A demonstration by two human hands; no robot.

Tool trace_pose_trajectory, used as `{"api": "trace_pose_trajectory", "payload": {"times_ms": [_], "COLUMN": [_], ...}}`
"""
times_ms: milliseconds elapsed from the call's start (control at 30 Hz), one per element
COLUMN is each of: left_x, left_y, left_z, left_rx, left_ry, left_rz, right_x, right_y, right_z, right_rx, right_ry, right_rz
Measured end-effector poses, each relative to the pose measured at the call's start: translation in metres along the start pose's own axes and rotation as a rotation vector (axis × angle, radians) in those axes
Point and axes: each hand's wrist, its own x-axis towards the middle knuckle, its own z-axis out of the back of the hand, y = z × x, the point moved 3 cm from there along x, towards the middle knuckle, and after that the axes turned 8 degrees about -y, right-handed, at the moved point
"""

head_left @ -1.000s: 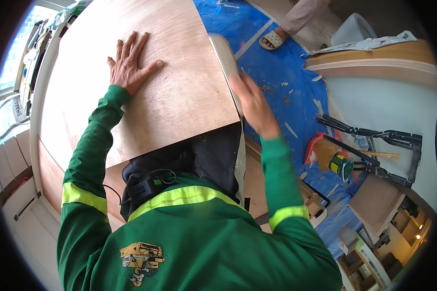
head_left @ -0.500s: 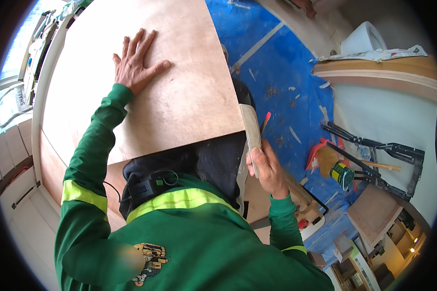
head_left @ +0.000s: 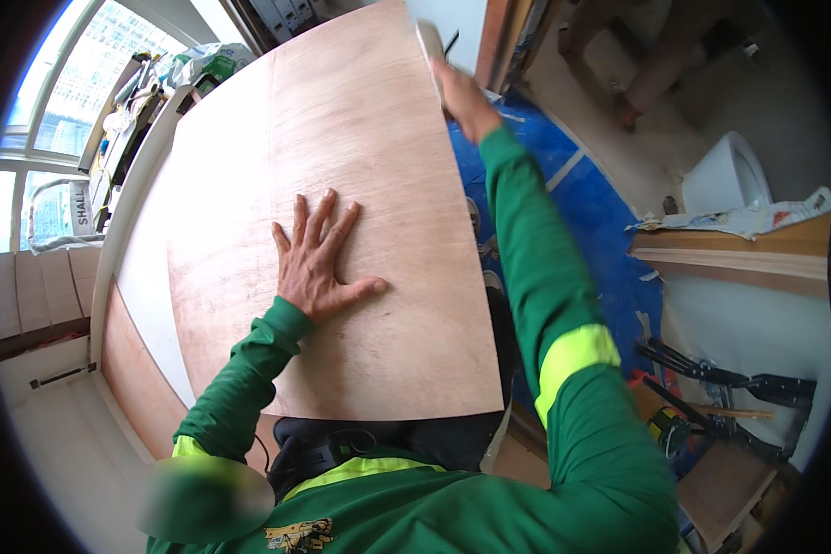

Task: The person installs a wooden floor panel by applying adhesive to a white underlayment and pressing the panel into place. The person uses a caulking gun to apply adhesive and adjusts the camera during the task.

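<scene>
A thin plywood sheet (head_left: 379, 138) lies before me, its near edge at my lap. My left hand (head_left: 319, 277) rests flat on the sheet, fingers spread. My right arm is stretched forward along the sheet's right edge. At the far right corner my right hand (head_left: 466, 97) is closed on a long, pale, flat block that looks like a sanding block (head_left: 427, 42), held against the edge. A thin dark stick (head_left: 451, 42) pokes up beside these fingers; whether the hand grips it too is unclear. My fingertips are partly hidden and slightly blurred.
Blue sheeting (head_left: 577, 222) with tape covers the floor at right. Beyond it are a white toilet-like fixture (head_left: 725, 175), a wooden frame edge (head_left: 739, 254) and another person's bare limbs (head_left: 651, 65). A black folding stand (head_left: 748, 379) lies at right. Tools and bags (head_left: 203, 69) crowd the window ledge.
My right hand has gone from near my lap to the sheet's far right corner with the block. My view has shifted; my left hand stays flat on the sheet.
</scene>
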Motion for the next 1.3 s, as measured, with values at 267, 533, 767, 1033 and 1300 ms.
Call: {"api": "trace_pose_trajectory", "payload": {"times_ms": [267,533,767,1033,1300], "left_x": [0.007,-0.004,0.005,0.004,-0.073], "left_y": [0.011,0.022,0.02,0.023,-0.06], "left_z": [-0.003,-0.019,-0.019,-0.018,-0.002], "left_rx": [-0.008,0.017,0.083,0.075,-0.131], "left_ry": [-0.004,-0.186,-0.149,-0.141,-0.023], "left_rz": [0.038,-0.035,-0.052,-0.003,-0.523], "right_x": [-0.022,-0.438,-0.495,-0.457,-0.635], "right_y": [-0.002,0.03,0.012,0.025,0.025], "right_z": [-0.007,0.057,0.072,0.053,0.091], "right_rx": [0.096,-0.173,-0.109,-0.145,-0.026], "right_ry": [0.023,-0.101,-0.104,-0.168,-0.252], "right_rz": [-0.048,-0.225,-0.403,-0.391,-0.404]}}
